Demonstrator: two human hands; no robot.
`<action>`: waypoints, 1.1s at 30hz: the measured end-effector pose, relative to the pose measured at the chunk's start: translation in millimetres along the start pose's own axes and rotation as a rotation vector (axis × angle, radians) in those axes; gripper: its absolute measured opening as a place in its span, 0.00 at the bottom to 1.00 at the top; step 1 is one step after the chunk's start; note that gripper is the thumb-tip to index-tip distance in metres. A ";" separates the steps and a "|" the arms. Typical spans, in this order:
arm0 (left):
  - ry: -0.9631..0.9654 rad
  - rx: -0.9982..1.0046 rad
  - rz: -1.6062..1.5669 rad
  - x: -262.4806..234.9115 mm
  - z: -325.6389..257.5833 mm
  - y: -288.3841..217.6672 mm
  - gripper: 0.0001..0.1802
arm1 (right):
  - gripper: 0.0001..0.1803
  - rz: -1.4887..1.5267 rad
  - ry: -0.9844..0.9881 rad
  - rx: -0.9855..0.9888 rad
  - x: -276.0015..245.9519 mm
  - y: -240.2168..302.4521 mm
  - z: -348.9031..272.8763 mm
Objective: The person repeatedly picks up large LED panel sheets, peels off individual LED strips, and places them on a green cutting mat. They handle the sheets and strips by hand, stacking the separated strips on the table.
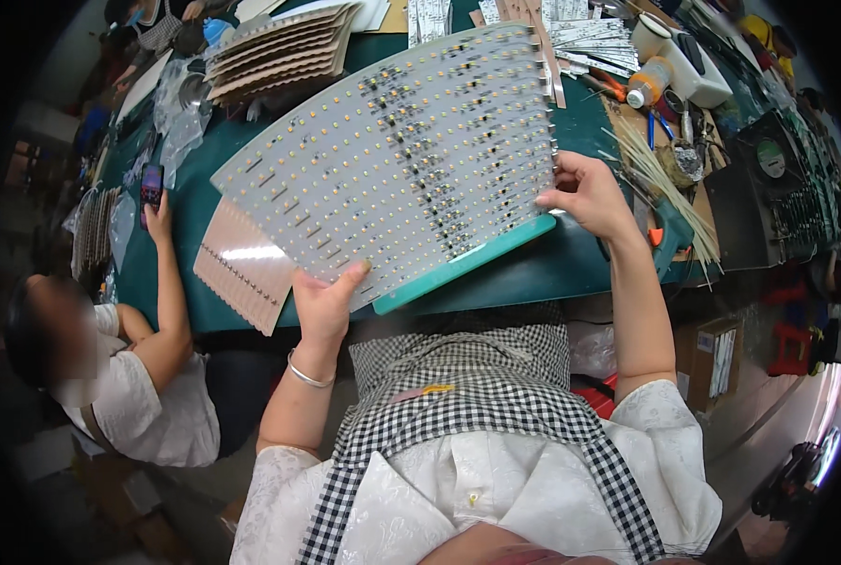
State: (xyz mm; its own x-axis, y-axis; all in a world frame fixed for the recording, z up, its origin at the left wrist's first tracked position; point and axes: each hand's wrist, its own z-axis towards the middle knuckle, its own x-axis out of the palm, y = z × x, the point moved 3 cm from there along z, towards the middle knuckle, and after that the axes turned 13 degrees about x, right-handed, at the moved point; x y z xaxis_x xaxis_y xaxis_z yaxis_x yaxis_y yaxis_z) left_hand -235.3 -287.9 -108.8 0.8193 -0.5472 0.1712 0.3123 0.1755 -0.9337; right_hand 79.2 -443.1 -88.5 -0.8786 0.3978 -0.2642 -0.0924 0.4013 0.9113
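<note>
A large white circuit panel (401, 151) studded with rows of small yellow and dark parts is held up over a green table (552, 268). My left hand (324, 303) grips its near left corner, thumb on top. My right hand (585, 193) pinches its right edge. Under the panel's near edge shows a teal cutting mat (467, 264), seemingly held with it.
A seated person at the left holds a phone (151, 184). Brown boards (241, 264) lie under the panel's left corner, and a stack of boards (279, 47) sits at the back. Tools, a white bottle (648, 83), thin sticks (670, 184) and a small fan (770, 158) crowd the right.
</note>
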 end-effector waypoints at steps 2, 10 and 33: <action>0.035 0.132 0.075 -0.8 -8.0 -3.1 0.20 | 0.16 0.010 -0.018 -0.004 -1.4 -6.3 -3.8; 0.473 0.827 0.377 19.3 -9.5 -19.3 0.11 | 0.10 0.131 -0.128 -0.201 9.3 -23.1 -10.8; -0.436 -0.245 -0.128 -63.9 18.1 3.3 0.25 | 0.10 -0.458 -0.057 -0.407 -3.5 19.1 -9.5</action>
State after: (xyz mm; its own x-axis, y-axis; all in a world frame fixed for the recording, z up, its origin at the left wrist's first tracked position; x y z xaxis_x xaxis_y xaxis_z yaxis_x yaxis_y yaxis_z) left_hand -277.9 -237.6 -117.1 0.9224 -0.1510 0.3555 0.3442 -0.0959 -0.9340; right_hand 76.1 -444.7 -67.2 -0.6822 0.3075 -0.6633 -0.6357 0.1989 0.7459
